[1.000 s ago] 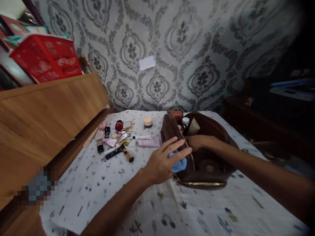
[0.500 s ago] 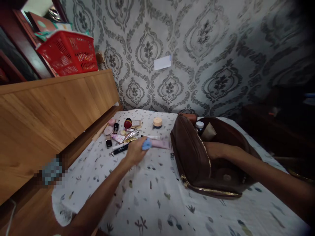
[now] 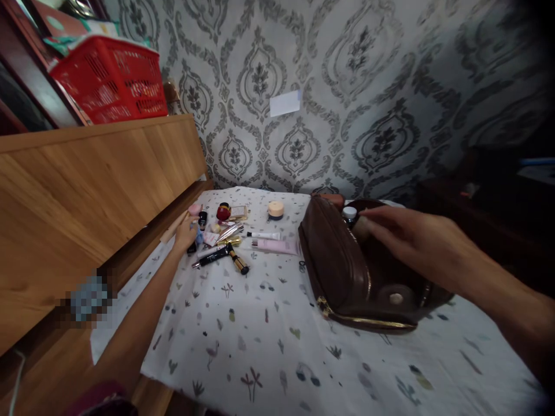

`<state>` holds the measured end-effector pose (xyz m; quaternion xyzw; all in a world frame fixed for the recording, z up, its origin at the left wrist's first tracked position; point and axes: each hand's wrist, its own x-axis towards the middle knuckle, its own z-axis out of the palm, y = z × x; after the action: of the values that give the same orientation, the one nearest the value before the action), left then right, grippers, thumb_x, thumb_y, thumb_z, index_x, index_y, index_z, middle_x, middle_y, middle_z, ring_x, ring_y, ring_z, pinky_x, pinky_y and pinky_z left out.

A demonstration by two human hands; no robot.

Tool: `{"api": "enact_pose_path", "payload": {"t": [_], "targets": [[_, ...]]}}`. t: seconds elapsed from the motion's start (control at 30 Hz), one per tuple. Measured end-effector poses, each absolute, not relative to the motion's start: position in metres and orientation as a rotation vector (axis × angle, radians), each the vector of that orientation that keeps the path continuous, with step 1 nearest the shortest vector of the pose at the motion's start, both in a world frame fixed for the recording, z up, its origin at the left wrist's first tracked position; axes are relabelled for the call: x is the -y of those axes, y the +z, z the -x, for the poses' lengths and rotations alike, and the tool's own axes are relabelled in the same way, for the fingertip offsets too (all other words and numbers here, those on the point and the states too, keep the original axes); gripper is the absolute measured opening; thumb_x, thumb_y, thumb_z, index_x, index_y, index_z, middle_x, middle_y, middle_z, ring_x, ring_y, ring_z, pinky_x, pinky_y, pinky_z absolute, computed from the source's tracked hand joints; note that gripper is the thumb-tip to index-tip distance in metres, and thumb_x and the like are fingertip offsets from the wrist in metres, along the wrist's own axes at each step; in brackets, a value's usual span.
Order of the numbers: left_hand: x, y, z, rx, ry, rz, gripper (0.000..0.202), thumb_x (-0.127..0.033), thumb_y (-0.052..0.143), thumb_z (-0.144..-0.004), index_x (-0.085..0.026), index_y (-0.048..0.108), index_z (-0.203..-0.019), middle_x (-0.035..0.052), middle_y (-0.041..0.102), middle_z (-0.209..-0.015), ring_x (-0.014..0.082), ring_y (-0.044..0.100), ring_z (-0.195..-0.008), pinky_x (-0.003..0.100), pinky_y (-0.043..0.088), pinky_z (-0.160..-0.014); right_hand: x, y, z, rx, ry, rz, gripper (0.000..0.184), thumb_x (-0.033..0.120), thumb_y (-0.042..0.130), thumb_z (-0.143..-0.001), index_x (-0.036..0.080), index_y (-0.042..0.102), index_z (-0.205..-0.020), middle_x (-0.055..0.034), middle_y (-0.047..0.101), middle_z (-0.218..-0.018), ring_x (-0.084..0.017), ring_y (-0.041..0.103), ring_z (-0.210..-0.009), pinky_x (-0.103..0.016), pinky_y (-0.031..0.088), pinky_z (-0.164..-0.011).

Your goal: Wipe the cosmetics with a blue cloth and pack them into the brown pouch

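- Far left of the brown bag (image 3: pixel 342 271) and higher up: a red basket (image 3: pixel 108 78) atop a wooden headboard (image 3: pixel 87 173).
- Reaches with the left hand (image 3: pixel 185 234) well left of the bag, among scattered cosmetics; curls the fingers closed on a small blue thing (image 3: pixel 199 236), only partly seen at the fingertips.
- Nearer the bag, on the printed sheet (image 3: pixel 260 346): a black tube (image 3: pixel 214 256), a gold-capped lipstick (image 3: pixel 239 263), a white tube (image 3: pixel 264 235), a pink tube (image 3: pixel 275 247) just left of the bag, and a round cream jar (image 3: pixel 276 208) left of the bag's far end.
- Hovers the right hand (image 3: pixel 407 240) over the bag's open top, fingers loosely spread, gripping nothing; points the fingertips toward a white-capped bottle (image 3: pixel 349 213) upright inside the bag's far end.
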<state>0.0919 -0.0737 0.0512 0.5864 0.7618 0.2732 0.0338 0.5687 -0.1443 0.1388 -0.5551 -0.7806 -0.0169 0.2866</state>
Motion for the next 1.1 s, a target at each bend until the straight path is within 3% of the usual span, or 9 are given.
{"api": "enact_pose_path", "payload": {"t": [0.13,0.2,0.3,0.4,0.5,0.77,0.87,0.93,1.1], "targets": [[0.076,0.037,-0.098,-2.321,0.582,-1.946,0.05,-0.012,0.043,-0.089,-0.021,0.057,-0.136,0.0077,0.07,-0.125,0.0241,0.058,-0.123,0.035,0.043,-0.103,0.185,0.143,-0.542,1.906,-0.184,1.162,0.019,0.028,0.053,-0.095,0.022,0.066,-0.107,-0.0104,0.073,-0.101,-0.021,0.07,-0.079,-0.031,0.054,-0.064],[0.077,0.032,-0.105,-2.302,0.463,-2.009,0.05,-0.01,0.043,-0.089,-0.022,0.057,-0.136,0.0101,0.066,-0.131,0.0261,0.056,-0.126,0.038,0.043,-0.103,0.202,0.136,-0.522,1.911,-0.178,0.988,0.017,0.025,0.052,-0.097,0.023,0.064,-0.108,-0.0084,0.073,-0.098,-0.021,0.07,-0.083,-0.032,0.056,-0.072],[0.078,0.026,-0.116,-2.281,0.316,-2.087,0.049,-0.009,0.045,-0.089,-0.019,0.056,-0.135,0.0158,0.063,-0.134,0.0283,0.056,-0.125,0.041,0.044,-0.102,0.214,0.112,-0.489,2.049,-0.015,0.757,0.021,0.016,0.05,-0.097,0.025,0.062,-0.113,-0.006,0.072,-0.102,-0.018,0.071,-0.09,-0.029,0.057,-0.079],[0.078,0.024,-0.124,-2.263,0.232,-2.14,0.046,-0.012,0.049,-0.09,-0.016,0.055,-0.135,0.0159,0.068,-0.123,0.0276,0.062,-0.116,0.042,0.047,-0.097,0.212,0.08,-0.458,2.177,0.242,0.698,0.023,0.014,0.044,-0.098,0.023,0.064,-0.108,-0.0064,0.071,-0.098,-0.018,0.07,-0.088,-0.03,0.058,-0.078],[0.078,0.024,-0.125,-2.239,0.218,-2.179,0.041,-0.01,0.049,-0.087,-0.02,0.066,-0.123,0.0116,0.073,-0.115,0.0261,0.066,-0.109,0.038,0.049,-0.094,0.204,0.051,-0.432,2.291,0.472,0.787,0.022,0.014,0.046,-0.097,0.02,0.067,-0.1,-0.0058,0.07,-0.09,-0.019,0.068,-0.078,-0.03,0.056,-0.07],[0.078,0.03,-0.109,-2.24,0.38,-2.174,0.034,-0.016,0.044,-0.085,-0.021,0.071,-0.105,0.0058,0.077,-0.106,0.0215,0.069,-0.101,0.028,0.052,-0.087,0.199,-0.005,-0.38,2.242,0.764,0.875,0.025,0.011,0.054,-0.091,0.016,0.072,-0.107,-0.0074,0.075,-0.099,-0.018,0.071,-0.088,-0.028,0.054,-0.083],[0.062,0.031,-0.095,-2.261,0.502,-2.18,0.033,-0.021,0.04,-0.084,-0.02,0.067,-0.104,0.0095,0.075,-0.111,0.0252,0.068,-0.103,0.034,0.052,-0.091,0.196,-0.017,-0.375,2.282,0.754,0.871,0.023,0.012,0.056,-0.091,0.013,0.073,-0.107,-0.0104,0.076,-0.107,-0.02,0.07,-0.103,-0.028,0.051,-0.094],[0.048,0.029,-0.086,-2.298,0.583,-2.17,0.027,-0.023,0.043,-0.08,-0.02,0.065,-0.094,0.013,0.074,-0.103,0.0307,0.067,-0.105,0.042,0.052,-0.095,0.193,-0.02,-0.375,2.294,0.743,0.868,0.025,0.012,0.056,-0.091,0.012,0.072,-0.11,-0.0104,0.075,-0.111,-0.02,0.07,-0.105,-0.026,0.05,-0.095],[0.023,0.028,-0.078,-2.308,0.73,-2.132,0.012,-0.027,0.047,-0.08,-0.025,0.059,-0.082,0.0066,0.07,-0.082,0.0362,0.064,-0.107,0.055,0.053,-0.09,0.19,-0.02,-0.379,2.305,0.74,0.887,0.027,0.01,0.056,-0.089,0.014,0.072,-0.111,-0.0086,0.075,-0.111,-0.017,0.07,-0.101,-0.024,0.05,-0.091]]}}
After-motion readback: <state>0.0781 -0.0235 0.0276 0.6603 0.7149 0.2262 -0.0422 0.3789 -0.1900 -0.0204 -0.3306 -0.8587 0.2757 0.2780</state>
